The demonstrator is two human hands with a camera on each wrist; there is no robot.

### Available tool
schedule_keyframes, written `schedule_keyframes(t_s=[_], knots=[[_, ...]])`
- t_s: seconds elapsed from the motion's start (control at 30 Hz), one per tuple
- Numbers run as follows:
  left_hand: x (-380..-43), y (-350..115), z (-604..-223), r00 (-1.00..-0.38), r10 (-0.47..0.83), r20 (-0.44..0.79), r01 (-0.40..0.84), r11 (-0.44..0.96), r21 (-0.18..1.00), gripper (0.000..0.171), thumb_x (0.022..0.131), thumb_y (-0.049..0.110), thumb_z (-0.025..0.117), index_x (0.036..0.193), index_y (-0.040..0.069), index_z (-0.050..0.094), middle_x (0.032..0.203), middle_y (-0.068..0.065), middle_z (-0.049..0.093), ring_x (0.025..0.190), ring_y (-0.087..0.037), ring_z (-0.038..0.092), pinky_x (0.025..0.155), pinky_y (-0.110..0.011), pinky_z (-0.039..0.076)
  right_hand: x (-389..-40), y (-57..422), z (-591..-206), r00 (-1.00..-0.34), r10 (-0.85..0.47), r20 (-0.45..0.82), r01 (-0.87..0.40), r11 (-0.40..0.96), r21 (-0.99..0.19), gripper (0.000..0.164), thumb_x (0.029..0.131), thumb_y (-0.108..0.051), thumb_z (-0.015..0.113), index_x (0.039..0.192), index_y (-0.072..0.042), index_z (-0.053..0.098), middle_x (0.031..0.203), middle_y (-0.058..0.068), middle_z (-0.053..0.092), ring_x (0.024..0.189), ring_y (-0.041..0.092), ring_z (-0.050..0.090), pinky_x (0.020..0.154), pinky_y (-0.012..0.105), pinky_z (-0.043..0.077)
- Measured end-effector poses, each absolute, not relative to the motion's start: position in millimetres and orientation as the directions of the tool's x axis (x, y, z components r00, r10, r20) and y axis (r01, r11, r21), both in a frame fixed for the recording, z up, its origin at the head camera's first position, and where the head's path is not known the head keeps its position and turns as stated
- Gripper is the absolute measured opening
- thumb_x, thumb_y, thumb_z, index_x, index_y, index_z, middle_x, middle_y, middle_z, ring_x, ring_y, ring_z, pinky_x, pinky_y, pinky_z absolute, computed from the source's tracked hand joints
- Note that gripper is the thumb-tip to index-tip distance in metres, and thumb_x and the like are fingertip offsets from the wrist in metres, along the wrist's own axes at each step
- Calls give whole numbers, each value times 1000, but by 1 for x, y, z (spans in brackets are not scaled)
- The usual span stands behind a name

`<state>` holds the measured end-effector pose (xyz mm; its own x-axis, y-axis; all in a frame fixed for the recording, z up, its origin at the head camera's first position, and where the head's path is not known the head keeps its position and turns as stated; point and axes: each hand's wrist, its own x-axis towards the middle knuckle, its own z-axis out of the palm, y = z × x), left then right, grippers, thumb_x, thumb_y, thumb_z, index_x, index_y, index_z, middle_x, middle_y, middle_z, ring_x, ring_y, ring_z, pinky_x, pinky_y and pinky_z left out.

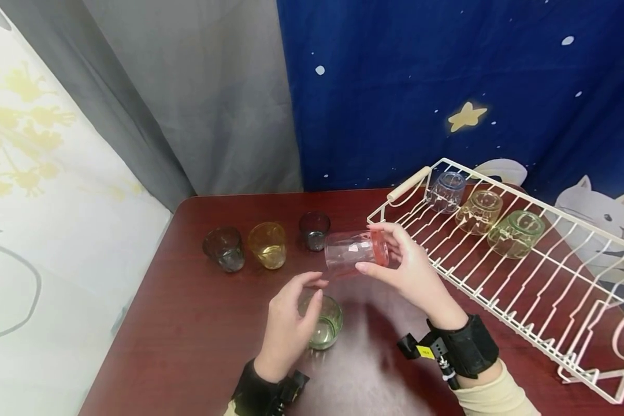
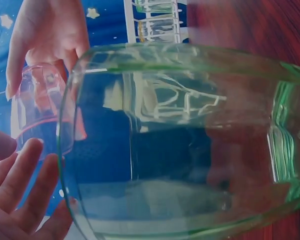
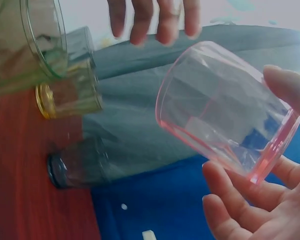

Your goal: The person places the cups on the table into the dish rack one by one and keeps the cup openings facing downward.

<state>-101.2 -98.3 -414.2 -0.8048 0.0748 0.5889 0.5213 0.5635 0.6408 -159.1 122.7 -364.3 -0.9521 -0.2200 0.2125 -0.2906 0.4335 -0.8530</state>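
My right hand (image 1: 408,268) grips a clear pink glass (image 1: 351,253) around its thick base, between thumb and fingers. The glass lies sideways in the air, its mouth pointing left toward my other hand. In the right wrist view the pink glass (image 3: 220,105) is apart from the left hand's fingertips (image 3: 167,25). My left hand (image 1: 288,323) is raised with loosely bent fingers and holds nothing. Just beyond and beside it a green glass (image 1: 326,328) stands upright on the table, partly hidden by that hand; it fills much of the left wrist view (image 2: 190,150).
On the table (image 1: 203,346) stand a dark grey glass (image 1: 225,249), an amber glass (image 1: 268,245) and a dark bluish glass (image 1: 314,231). At right, a white wire rack (image 1: 499,309) holds upside-down blue (image 1: 446,192), yellow (image 1: 479,212) and green glasses (image 1: 516,234). Curtains (image 1: 229,115) hang behind.
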Motion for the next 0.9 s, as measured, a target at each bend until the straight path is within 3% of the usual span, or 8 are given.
schedule_keyframes(t_s=[0.13, 0.23, 0.53, 0.7, 0.9], knots=[[-102, -99, -417, -805, 107, 583, 521, 597, 610, 23, 88, 6, 65, 110, 11, 66, 98, 4, 72, 97, -10, 67, 87, -27, 53, -163, 129, -357, -957, -174, 234, -291, 508, -811, 64, 79, -28, 80, 134, -18, 49, 124, 5, 67, 107, 6, 62, 89, 11, 48], [-101, -99, -418, -797, 124, 591, 528, 620, 581, 20, 87, 7, 66, 106, 13, 67, 96, 5, 72, 95, -9, 67, 84, -25, 54, -164, 133, -351, -960, -138, 243, -278, 563, -778, 65, 79, -33, 80, 134, -18, 49, 120, 7, 69, 103, 12, 64, 82, 9, 47], [-100, -101, -423, -810, 211, 547, 511, 710, 484, 16, 88, 12, 67, 103, 16, 69, 97, 8, 72, 92, -5, 67, 81, -22, 54, -169, 153, -333, -963, -85, 254, -240, 698, -675, 68, 79, -44, 77, 135, -18, 48, 127, 10, 65, 98, 23, 64, 76, 29, 46], [-97, -101, -426, -839, 243, 487, 495, 712, 499, 13, 88, 15, 68, 101, 17, 69, 95, 9, 71, 89, -2, 66, 78, -21, 55, -170, 168, -327, -959, -72, 274, -233, 752, -616, 72, 79, -47, 76, 136, -16, 47, 128, 13, 63, 103, 29, 62, 77, 38, 45], [-94, -103, -427, -869, 270, 415, 468, 721, 511, 11, 89, 18, 68, 99, 18, 69, 93, 9, 71, 85, -2, 66, 75, -22, 55, -173, 185, -319, -963, -55, 265, -204, 789, -580, 77, 79, -49, 76, 141, -15, 45, 122, 18, 64, 99, 33, 63, 72, 38, 45]])
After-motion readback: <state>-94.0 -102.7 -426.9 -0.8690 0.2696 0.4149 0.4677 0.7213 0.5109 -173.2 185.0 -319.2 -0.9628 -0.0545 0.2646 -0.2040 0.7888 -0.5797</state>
